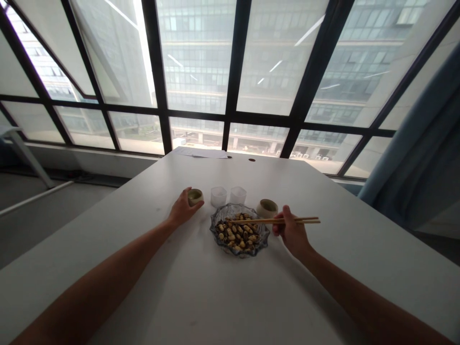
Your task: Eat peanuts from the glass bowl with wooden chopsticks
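A scalloped glass bowl [265, 239] filled with nuts [239, 235], some light and some dark, stands on the white table. My right hand [293, 232] is closed around a pair of wooden chopsticks [266, 221], whose tips reach over the nuts at the bowl's far left part. Whether a nut sits between the tips is too small to tell. To the left, my left hand [184, 208] is wrapped round the side of a small greenish cup [196, 195] that rests on the table. Another greenish cup [267, 207] stands beside the bowl, just behind my right hand.
Two small translucent cups, a left one [218, 197] and a right one [237, 195], stand right behind the bowl. Papers [201, 153] lie at the far edge of the white table [172, 297]. Windows rise beyond it, and a blue curtain [413, 158] hangs at the right.
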`<state>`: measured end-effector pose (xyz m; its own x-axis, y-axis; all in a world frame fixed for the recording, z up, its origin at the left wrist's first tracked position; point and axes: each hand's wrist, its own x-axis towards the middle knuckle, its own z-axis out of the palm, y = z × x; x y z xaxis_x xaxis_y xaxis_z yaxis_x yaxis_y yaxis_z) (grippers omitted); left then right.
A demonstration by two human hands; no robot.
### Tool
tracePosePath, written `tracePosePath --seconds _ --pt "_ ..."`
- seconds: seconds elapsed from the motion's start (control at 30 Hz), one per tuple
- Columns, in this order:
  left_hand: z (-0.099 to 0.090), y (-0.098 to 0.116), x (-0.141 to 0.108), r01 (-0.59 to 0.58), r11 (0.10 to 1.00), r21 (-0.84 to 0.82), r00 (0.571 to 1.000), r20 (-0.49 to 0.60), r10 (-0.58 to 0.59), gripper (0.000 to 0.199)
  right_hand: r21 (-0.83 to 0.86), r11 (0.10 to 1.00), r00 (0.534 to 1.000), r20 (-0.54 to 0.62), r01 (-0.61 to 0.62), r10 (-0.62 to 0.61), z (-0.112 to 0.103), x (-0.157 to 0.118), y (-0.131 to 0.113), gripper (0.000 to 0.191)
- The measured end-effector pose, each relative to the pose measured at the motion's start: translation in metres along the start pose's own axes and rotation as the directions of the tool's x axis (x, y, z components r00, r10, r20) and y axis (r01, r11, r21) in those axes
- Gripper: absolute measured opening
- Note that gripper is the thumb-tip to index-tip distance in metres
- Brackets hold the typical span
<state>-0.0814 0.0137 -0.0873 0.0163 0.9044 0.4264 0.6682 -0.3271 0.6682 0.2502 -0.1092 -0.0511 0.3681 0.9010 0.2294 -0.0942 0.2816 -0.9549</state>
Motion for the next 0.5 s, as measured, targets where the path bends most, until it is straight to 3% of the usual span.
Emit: tracePosePath --seconds 0.2,0.5 --pt "0.001 0.001 0.0 -0.011 1.0 -0.007 1.0 -0.01 0.011 0.074 0.17 0.972 0.982 -0.075 -0.159 0.174 -0.022 -0.013 0.016 0.055" --pt "-0.002 0.002 -0.001 -0.007 1.0 -0.002 1.0 -0.004 0.007 0.075 0.178 0.969 0.984 -0.019 -0.169 0.175 -0.029 -0.018 0.02 0.056"
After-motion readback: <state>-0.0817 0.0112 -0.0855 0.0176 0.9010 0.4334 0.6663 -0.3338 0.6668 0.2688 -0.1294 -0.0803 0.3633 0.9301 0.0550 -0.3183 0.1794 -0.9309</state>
